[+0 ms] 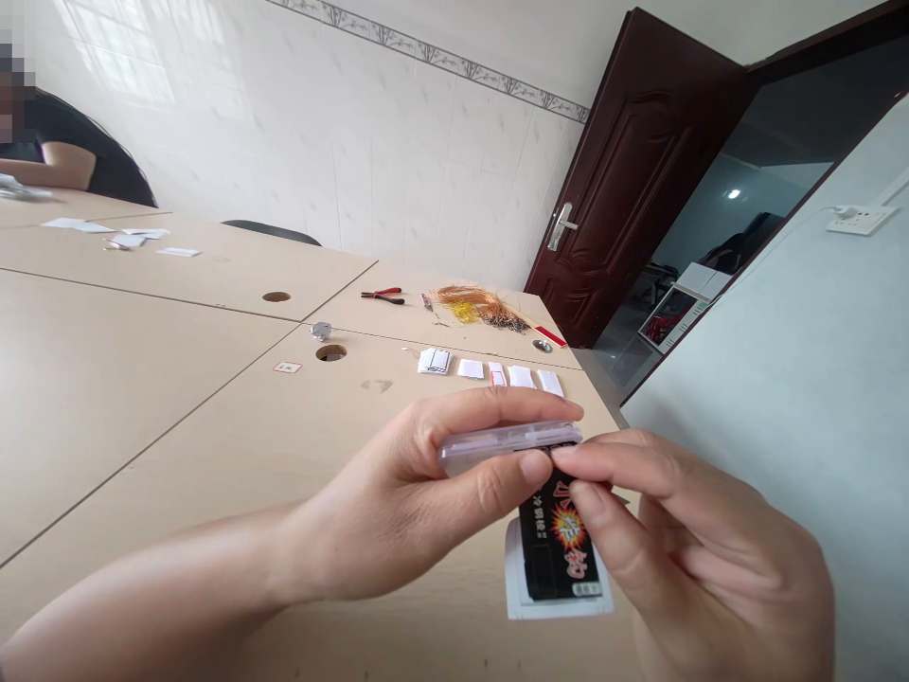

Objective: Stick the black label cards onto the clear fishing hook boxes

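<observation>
My left hand (404,493) is closed around a flat clear plastic case (490,441), thumb on the near face and fingers along the far edge. A black printed label (546,559) with a red and yellow burst design hangs below the case, its top end under my left thumb. Behind the label a white sheet (518,608) sticks out at the sides and bottom. My right hand (703,540) has its thumb and index finger pinched at the label's upper right edge, close to the case. Whatever lies exactly between those fingertips is partly hidden.
Small stacks of white cards (471,369) lie in a row beyond my hands. Farther back are red-and-black pliers (383,296), a copper-coloured wire bundle (490,305) and yellow pieces (465,313). The table has round holes (330,353). A person (78,152) sits at far left.
</observation>
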The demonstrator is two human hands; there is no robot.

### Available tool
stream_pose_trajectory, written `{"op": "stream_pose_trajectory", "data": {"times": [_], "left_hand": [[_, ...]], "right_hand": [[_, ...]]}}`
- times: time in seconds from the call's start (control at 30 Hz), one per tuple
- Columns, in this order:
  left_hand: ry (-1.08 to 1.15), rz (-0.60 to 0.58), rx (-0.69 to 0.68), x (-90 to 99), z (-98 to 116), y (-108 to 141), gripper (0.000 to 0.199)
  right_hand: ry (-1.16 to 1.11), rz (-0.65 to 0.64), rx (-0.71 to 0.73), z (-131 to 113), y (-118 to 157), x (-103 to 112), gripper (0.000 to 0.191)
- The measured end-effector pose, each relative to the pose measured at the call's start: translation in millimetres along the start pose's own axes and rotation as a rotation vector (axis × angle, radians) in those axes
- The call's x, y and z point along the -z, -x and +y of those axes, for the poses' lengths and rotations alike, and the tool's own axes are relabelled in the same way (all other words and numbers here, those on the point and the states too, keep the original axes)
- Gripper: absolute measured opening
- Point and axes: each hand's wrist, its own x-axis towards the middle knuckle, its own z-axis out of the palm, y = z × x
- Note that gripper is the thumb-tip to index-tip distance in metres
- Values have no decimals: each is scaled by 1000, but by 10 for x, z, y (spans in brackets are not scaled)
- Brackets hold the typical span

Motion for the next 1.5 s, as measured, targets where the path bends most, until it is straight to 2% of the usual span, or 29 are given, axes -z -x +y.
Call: {"op": "stream_pose_trajectory", "data": {"times": [0.37, 0.57, 0.8, 0.93, 1.07, 1.2, 1.37, 1.5], "left_hand": [[1, 17, -12, -2, 2, 19, 16], [1, 18, -17, -2, -4, 25, 18], [35, 59, -30, 3, -6, 24, 20], [69, 100, -27, 7, -5, 20, 18], [185, 118, 59, -3, -28, 18, 14], [412, 50, 172, -7, -78, 15, 16], [538, 75, 178, 4, -72, 20, 19], [639, 110, 195, -41, -33, 26, 18]], "right_hand": [[12, 20, -26, -13, -10, -17, 19], [42, -1, 50, 22, -27, 5, 16], [112, 35, -46, -13, 44, 32, 16], [47, 13, -24, 53, 48, 97, 23], [19, -7, -9, 91, 41, 142, 26], [43, 9, -22, 84, 13, 98, 17], [28, -12, 15, 128, -28, 11, 11], [-18, -64, -52, 186, -18, -16, 17]]}}
